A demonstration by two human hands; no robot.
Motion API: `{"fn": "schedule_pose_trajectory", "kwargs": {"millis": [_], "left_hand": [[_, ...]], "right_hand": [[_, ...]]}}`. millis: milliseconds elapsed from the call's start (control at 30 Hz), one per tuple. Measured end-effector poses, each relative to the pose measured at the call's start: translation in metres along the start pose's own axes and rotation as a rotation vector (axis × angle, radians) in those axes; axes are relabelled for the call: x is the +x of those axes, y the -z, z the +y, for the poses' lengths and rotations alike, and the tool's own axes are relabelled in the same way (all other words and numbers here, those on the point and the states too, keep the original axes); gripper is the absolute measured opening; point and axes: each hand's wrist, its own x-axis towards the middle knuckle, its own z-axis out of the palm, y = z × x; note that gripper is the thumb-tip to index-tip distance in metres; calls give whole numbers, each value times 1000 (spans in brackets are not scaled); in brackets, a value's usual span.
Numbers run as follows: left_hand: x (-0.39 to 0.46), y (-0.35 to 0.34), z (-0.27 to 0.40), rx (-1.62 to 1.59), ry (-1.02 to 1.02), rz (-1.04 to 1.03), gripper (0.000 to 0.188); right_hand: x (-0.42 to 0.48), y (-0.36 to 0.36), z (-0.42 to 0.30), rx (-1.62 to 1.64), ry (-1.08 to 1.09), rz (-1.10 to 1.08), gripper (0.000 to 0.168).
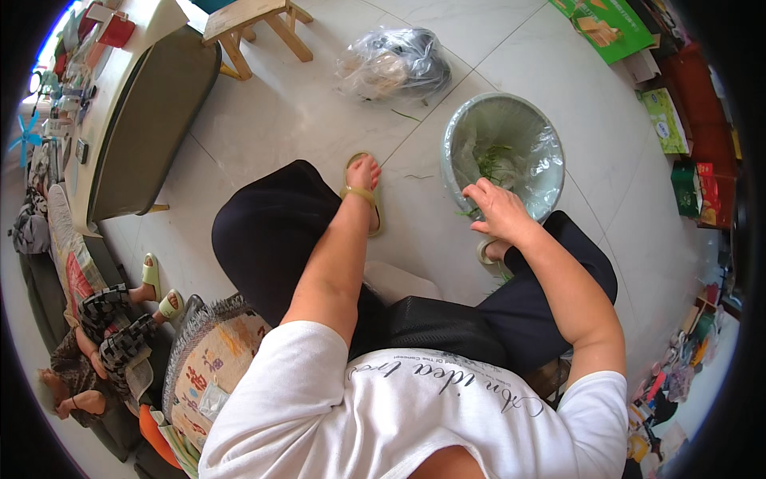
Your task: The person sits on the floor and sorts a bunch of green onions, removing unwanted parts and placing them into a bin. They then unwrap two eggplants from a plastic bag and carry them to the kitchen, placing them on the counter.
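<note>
My right hand [499, 209] is over the near rim of a round, pale green waste bin [453, 135] lined with clear plastic. Its thumb and fingers are apart, and a small green plant scrap [470, 212] shows beside them at the rim. Several green stem scraps [494, 161] lie inside the bin. My left hand [362, 172], with a yellowish bangle [358, 193] at the wrist, hangs above my slippered foot. Its fingers are curled, and whether anything is in them cannot be seen.
A clear plastic bag with dark and brown contents [395, 63] lies on the tiled floor [269, 126]. Loose stems [407, 115] are near it. A wooden stool [257, 21] and a table [155, 114] stand left. Another person [90, 359] sits at far left. Boxes [664, 123] line the right.
</note>
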Motion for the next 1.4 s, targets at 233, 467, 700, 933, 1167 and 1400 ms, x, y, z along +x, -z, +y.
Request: {"fn": "schedule_pose_trajectory", "kwargs": {"millis": [233,467,700,933,1167,1400], "left_hand": [[37,15,-55,-109,173,39,21],[43,-5,-65,-201,284,-6,22],[57,-22,-72,-161,333,52,19],[99,-68,-44,-416,317,-57,31],[172,-100,-11,539,-285,-152,33],[156,-115,7,1476,-689,-267,35]], "right_hand": [[26,-12,17,231,-127,-177,33],[43,28,33,445,-315,-74,21],[31,62,14,113,-305,-31,47],[23,60,0,102,-282,-126,43],[30,64,3,101,-295,-152,44],[32,68,7,164,-315,-161,44]]}}
